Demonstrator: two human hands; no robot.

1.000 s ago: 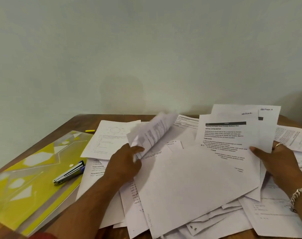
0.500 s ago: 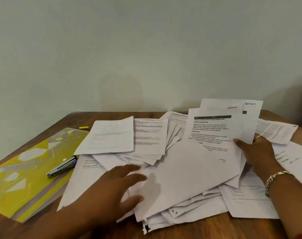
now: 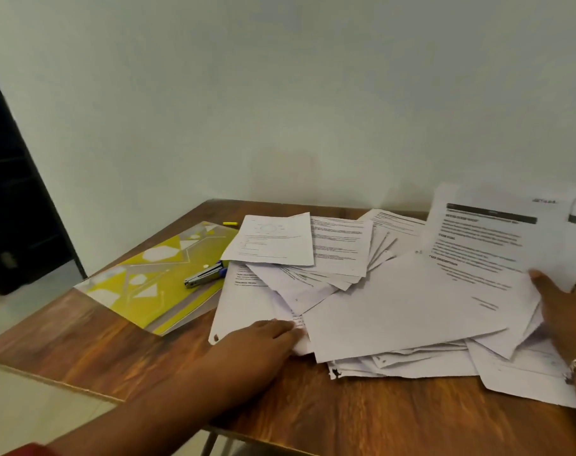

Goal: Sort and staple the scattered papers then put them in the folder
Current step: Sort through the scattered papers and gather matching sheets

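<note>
Down goes the left hand, now flat and open on the scattered papers beside the folder; right hand still pinches one printed sheet. Sorting's barely begun.

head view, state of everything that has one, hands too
papers: loose, scattered in an overlapping pile, not stapled
folder: closed, flat on table, no papers in it
stapler: lying on folder, untouched
left hand: fingers straight, resting flat on pile's near edge
right hand: holding a printed sheet raised off the pile
</note>
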